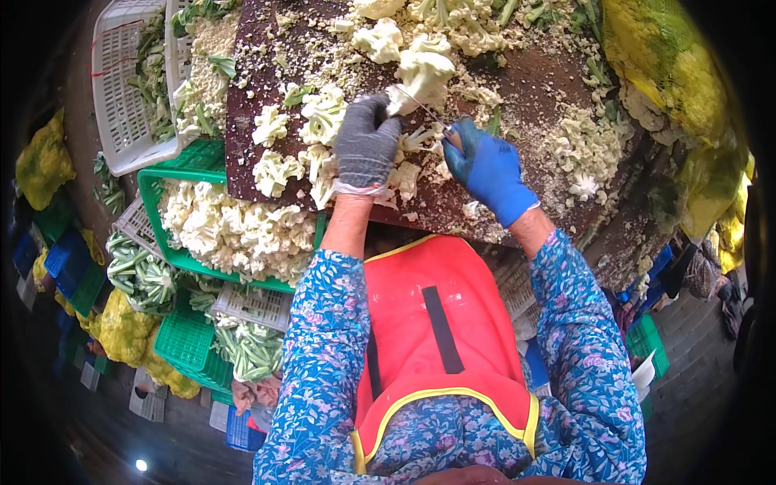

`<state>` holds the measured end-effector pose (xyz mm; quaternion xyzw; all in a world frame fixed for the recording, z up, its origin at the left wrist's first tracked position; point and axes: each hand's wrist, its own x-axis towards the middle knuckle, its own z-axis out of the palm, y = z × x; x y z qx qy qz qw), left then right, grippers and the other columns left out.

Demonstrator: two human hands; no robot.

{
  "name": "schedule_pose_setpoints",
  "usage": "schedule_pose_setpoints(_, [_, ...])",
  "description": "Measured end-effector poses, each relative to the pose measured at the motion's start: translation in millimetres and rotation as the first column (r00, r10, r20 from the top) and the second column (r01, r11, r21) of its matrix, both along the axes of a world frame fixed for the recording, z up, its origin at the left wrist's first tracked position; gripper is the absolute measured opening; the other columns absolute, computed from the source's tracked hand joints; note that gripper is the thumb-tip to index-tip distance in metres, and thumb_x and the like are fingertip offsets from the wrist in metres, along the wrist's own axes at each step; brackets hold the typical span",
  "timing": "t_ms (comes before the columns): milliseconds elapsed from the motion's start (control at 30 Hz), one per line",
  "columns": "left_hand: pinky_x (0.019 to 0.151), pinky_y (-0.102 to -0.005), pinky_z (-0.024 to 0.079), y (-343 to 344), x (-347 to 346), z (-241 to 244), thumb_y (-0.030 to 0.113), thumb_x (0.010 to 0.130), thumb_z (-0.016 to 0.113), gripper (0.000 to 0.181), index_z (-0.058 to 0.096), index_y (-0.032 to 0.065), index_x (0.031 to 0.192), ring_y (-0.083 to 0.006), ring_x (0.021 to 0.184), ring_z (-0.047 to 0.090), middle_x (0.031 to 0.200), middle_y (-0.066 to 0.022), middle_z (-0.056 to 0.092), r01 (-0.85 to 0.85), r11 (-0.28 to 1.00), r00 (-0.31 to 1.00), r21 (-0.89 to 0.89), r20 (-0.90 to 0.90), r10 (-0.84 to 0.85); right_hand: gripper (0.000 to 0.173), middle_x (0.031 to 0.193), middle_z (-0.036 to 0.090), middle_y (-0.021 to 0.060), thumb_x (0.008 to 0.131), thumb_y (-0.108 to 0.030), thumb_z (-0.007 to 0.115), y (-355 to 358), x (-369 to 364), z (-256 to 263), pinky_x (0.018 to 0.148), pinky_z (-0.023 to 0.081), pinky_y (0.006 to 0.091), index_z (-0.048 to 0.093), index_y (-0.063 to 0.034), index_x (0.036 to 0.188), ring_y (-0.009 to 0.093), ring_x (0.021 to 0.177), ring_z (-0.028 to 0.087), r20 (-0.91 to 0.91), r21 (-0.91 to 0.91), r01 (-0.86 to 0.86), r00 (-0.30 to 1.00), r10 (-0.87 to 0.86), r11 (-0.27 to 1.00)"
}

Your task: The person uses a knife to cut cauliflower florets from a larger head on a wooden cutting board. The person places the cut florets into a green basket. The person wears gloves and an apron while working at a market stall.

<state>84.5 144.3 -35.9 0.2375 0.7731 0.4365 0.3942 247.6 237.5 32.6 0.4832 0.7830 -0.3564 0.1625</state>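
Note:
My left hand [367,145], in a grey knit glove, grips the near end of a large white cauliflower piece [427,76] above the table. In a blue coated glove, my right hand [488,170] holds a small knife [424,108] by its handle. The thin blade points up and left, against or just in front of that piece; whether it has cut in cannot be told. Cut cauliflower florets [274,173] lie left of my left hand, and its fingertips are partly hidden.
Crumbs cover the dark red tabletop [533,79]. A green crate [148,212] full of florets stands below its left edge, near a white basket [112,121] with leaves. Yellow net bags of cauliflower [685,73] are at right. Stacked green crates [188,345] stand lower left.

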Motion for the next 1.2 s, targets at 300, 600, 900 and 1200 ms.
schedule_pose_setpoints(300, [0.071, -0.0340, 0.053, 2.4, 25.9, 2.7, 0.005, 0.077, 0.072, 0.024, 0.063, 0.0034, 0.099, -0.0203, 0.075, 0.063, 0.094, -0.0089, 0.065, 0.071, 0.997, 0.994, 0.038, -0.081, -0.068, 0.026, 0.092, 0.071, 0.0198, 0.097, -0.035, 0.055, 5.9, -1.6, -28.1, 0.074, 0.054, 0.0505, 0.059, -0.0114, 0.107, 0.041, 0.082, 0.069, 0.070, -0.069, -0.032, 0.997, 0.037, 0.997])
schedule_pose_setpoints(600, [0.078, -0.0404, 0.064, -3.6, 0.4, 49.9, 0.003, 0.082, 0.076, 0.044, 0.050, 0.0052, 0.117, -0.0340, 0.095, 0.070, 0.109, -0.0197, 0.067, -0.549, 0.833, 0.484, 0.069, 0.839, 0.250, 0.027, 0.087, 0.071, 0.0160, 0.096, -0.038, 0.059, 4.7, 62.3, -13.4, 0.074, 0.057, 0.0452, 0.058, -0.0136, 0.106, 0.035, 0.079, 0.071, -0.028, -0.077, 0.008, 1.000, -0.010, 0.997])
schedule_pose_setpoints(900, [0.074, -0.0436, 0.054, -12.9, 133.0, 83.0, 0.032, 0.084, 0.075, 0.033, 0.064, 0.0053, 0.100, -0.0367, 0.082, 0.066, 0.095, -0.0196, 0.066, 0.356, 0.934, 0.901, 0.007, 0.263, -0.345, 0.064, 0.076, 0.066, 0.0110, 0.087, -0.066, 0.061, 60.9, 8.1, -11.4, 0.054, 0.059, 0.0345, 0.057, -0.0107, 0.119, 0.021, 0.066, 0.070, -0.146, 0.009, 0.223, 0.965, -0.220, 0.975])
schedule_pose_setpoints(1200, [0.084, -0.0470, 0.053, -50.3, 193.9, 63.6, 0.021, 0.084, 0.064, 0.028, 0.069, 0.0058, 0.107, -0.0408, 0.094, 0.065, 0.100, -0.0208, 0.068, 0.446, 0.895, 0.886, 0.011, 0.140, -0.443, 0.038, 0.085, 0.067, 0.0126, 0.086, -0.030, 0.063, 40.4, -27.1, -33.2, 0.049, 0.054, 0.0325, 0.058, -0.0005, 0.111, 0.016, 0.057, 0.063, -0.254, -0.442, 0.631, 0.594, -0.763, 0.638])
